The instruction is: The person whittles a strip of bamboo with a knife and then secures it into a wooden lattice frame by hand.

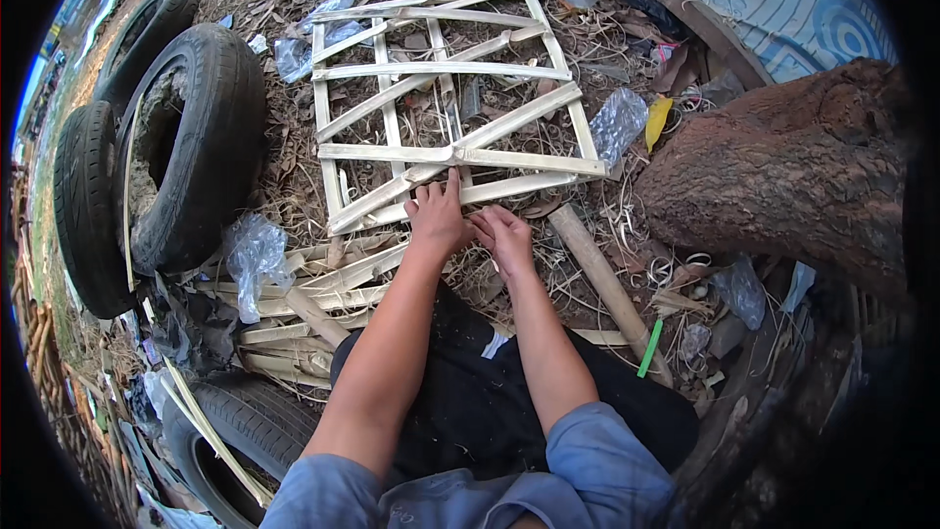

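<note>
A lattice panel of pale split-bamboo strips (529,123) lies on the littered ground in front of me, with crossing and slanted slats. My left hand (438,222) rests at its near edge. Its index finger stretches onto a crossing of strips, and the other fingers lie by the nearest slat. Close beside it, my right hand (505,241) is closed in a pinch just below that slat. Whatever its fingertips hold is too small to make out. Right of my hands, a round bamboo pole (605,279) slants over the ground beside my leg.
Old tyres (220,137) stand at the left, and another tyre (250,421) lies near left. Loose split bamboo (343,279) is piled left of my knees. A thick tree trunk (783,171) blocks the right. A green strip (650,348) touches the pole; plastic bags (619,122) lie about.
</note>
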Tool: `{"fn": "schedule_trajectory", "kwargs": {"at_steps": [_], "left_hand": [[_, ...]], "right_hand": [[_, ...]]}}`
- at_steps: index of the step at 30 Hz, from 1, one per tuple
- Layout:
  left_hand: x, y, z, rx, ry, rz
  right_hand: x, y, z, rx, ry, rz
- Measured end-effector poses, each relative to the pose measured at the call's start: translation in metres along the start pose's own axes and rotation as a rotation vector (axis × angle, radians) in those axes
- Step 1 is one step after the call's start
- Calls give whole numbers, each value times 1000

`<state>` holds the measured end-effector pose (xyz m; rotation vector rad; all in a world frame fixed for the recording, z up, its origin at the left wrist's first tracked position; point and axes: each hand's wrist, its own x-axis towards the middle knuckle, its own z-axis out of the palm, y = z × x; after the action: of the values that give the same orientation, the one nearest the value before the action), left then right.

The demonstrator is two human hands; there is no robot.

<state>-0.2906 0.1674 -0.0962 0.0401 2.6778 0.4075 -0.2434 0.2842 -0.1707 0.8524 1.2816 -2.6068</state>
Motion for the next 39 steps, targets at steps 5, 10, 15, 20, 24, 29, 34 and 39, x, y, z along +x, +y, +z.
{"fn": "schedule_trajectory", "kwargs": {"at_steps": [5,10,15,20,24,29,34,39], "left_hand": [[-29,2,-11,101,58,39],[-100,-9,-38,38,237,194],[-211,-31,-52,-65,504,336],[-296,-70,-39,-139,601,355],[-289,-63,-28,-157,712,386],[-284,-60,-35,-77,707,346],[-288,-63,-34,-100,692,366],[-283,-62,-35,-90,699,356]], "right_hand": [[-63,-34,-12,-117,-22,-52],[-125,-102,-50,-501,-146,-170],[-209,-174,-94,-763,-104,-312],[-260,-170,-167,-670,5,-318],[-272,-163,-197,-722,178,-293],[-258,-156,-169,-659,16,-303],[-251,-141,-179,-955,6,-202],[-249,-141,-169,-1025,-49,-198]]}}
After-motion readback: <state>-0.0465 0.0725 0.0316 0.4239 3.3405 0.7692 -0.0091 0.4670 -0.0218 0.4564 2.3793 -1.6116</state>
